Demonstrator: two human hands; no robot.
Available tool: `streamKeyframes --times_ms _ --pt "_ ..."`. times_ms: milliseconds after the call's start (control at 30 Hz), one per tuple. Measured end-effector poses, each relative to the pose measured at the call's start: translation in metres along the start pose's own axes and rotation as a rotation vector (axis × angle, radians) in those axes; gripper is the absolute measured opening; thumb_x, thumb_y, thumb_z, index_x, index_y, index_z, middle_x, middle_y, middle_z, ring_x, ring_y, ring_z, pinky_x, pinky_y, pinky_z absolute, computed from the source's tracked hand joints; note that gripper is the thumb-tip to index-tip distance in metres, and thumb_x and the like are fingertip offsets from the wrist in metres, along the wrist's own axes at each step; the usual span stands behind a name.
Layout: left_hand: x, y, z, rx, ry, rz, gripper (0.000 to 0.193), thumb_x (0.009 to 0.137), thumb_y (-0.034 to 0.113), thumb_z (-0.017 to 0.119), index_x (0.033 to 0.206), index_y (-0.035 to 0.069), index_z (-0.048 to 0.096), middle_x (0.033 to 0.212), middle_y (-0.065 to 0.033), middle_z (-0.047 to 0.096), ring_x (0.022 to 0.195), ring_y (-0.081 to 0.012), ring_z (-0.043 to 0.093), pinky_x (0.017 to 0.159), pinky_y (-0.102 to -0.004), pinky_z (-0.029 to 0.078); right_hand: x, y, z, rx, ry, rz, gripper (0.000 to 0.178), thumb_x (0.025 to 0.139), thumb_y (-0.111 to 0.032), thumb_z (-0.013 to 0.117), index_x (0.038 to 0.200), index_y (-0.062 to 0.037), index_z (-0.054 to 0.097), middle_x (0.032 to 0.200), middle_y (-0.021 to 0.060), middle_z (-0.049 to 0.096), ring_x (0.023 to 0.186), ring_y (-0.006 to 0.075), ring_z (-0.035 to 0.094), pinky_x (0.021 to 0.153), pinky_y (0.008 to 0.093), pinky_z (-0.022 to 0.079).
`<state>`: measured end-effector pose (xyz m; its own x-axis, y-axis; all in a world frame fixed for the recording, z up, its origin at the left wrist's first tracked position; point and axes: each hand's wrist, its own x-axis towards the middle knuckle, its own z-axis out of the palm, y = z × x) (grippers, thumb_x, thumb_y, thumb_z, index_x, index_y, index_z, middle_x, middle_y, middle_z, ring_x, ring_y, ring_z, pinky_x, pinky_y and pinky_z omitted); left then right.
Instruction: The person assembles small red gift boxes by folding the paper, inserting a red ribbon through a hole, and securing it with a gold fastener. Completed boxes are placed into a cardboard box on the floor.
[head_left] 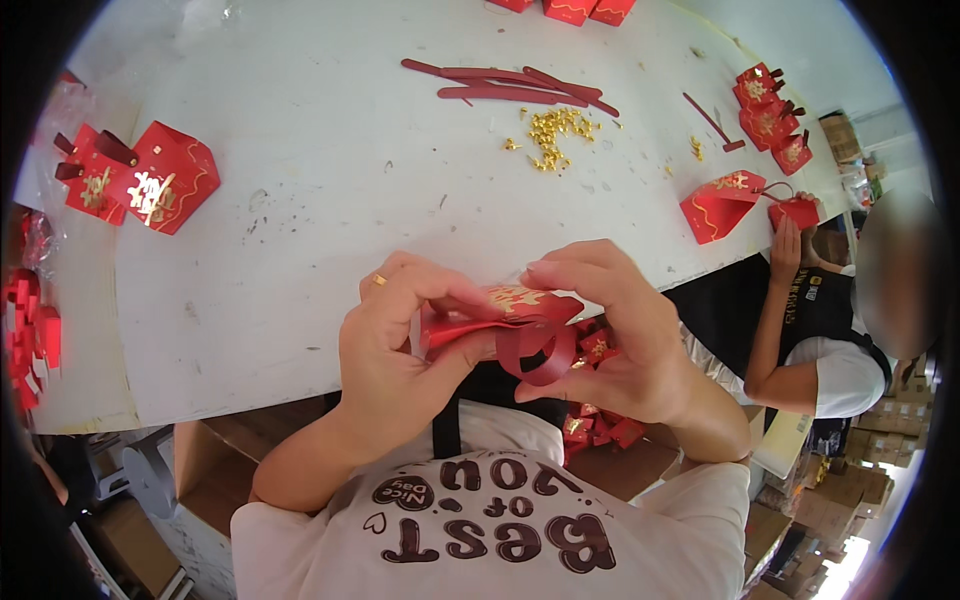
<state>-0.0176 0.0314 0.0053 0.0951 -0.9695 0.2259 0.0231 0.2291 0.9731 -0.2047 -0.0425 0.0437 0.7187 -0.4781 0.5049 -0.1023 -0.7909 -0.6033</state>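
Note:
Between my hands, above the table's near edge, is a red gift box (468, 328) with gold print and a dark red strap (540, 358) looped at its near side. My left hand (400, 330) grips the box's left side, thumb below and fingers over the top; a gold ring is on one finger. My right hand (625, 335) is curled round the right side, its fingertips at the box's top and its thumb by the strap loop. Whether anything small sits in the right fingertips is hard to make out.
On the white table (320, 130) lie flat dark red straps (515, 85) and a pile of gold fasteners (553, 137). Finished-looking red boxes (165, 180) stand at the left. At the right, a person (820, 330) handles another red box (795, 212). A carton (625, 465) of red boxes sits below.

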Motion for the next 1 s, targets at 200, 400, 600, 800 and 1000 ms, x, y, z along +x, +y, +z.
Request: streamKeyframes --times_ms 200,400,600,800,1000 --pt "-0.001 0.0 0.002 0.366 0.012 0.214 0.023 0.07 0.005 0.075 0.091 0.01 0.069 0.079 -0.0003 0.061 0.08 -0.0171 0.052 0.078 -0.0292 0.033 0.008 -0.021 -0.006 -0.123 0.013 0.101 0.019 0.074 -0.005 0.072 0.091 -0.002 0.064 0.088 0.0091 0.063 0.073 0.0238 0.056 0.064 0.0332 0.045" --pt "0.0 0.003 0.0 0.528 0.013 0.308 0.019 0.071 0.01 0.073 0.089 0.011 0.069 0.074 -0.002 0.052 0.074 -0.0212 0.05 0.075 -0.0345 0.034 0.013 -0.046 0.008 -0.077 0.051 0.248 0.031 0.076 0.004 0.066 0.106 0.0017 0.062 0.099 0.0143 0.06 0.079 0.0228 0.058 0.068 0.0295 0.047" --pt "0.001 -0.001 0.0 0.379 -0.018 0.29 0.015 0.068 0.009 0.075 0.081 0.009 0.068 0.072 -0.0018 0.054 0.076 -0.0208 0.052 0.08 -0.0348 0.035 0.009 -0.034 0.013 0.024 0.124 0.204 0.026 0.065 0.011 0.068 0.089 0.0019 0.068 0.082 0.012 0.063 0.073 0.0229 0.06 0.064 0.0283 0.047" --pt "0.0 0.004 -0.012 0.393 0.032 0.328 0.015 0.068 0.006 0.077 0.08 0.006 0.069 0.072 -0.0042 0.056 0.075 -0.0196 0.053 0.076 -0.031 0.039 0.002 -0.009 0.034 0.603 0.277 0.33 0.013 0.081 0.007 0.06 0.094 0.0079 0.065 0.091 0.0133 0.065 0.086 0.0165 0.061 0.075 0.0269 0.048" --pt "0.015 0.023 -0.1 0.38 0.232 0.234 0.013 0.071 0.007 0.074 0.083 0.004 0.071 0.08 -0.0041 0.059 0.084 -0.02 0.053 0.08 -0.0335 0.042 0.007 0.009 0.042 0.512 0.285 0.195 0.063 0.083 -0.016 0.064 0.136 0.0048 0.037 0.131 0.0163 0.048 0.119 0.0261 0.048 0.104 0.0394 0.033"
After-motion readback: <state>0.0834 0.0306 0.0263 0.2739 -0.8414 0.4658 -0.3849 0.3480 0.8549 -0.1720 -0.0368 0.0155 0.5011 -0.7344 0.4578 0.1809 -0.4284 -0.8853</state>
